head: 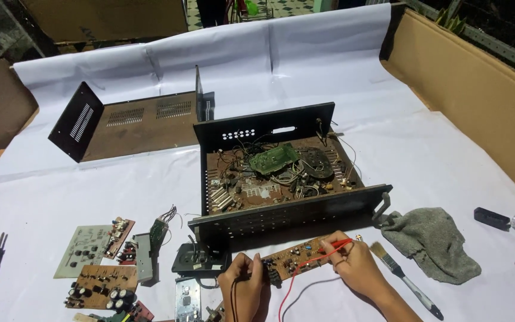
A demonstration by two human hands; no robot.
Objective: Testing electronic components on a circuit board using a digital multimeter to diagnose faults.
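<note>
Head view: right hand (357, 262) pinches a red probe (329, 247) against a brown rectangular circuit board (296, 257) at the white sheet's (305, 71) near edge. Left hand (242, 289) grips a black probe (238, 278) on the board's left end, before an open black metal chassis (281, 173).
</note>
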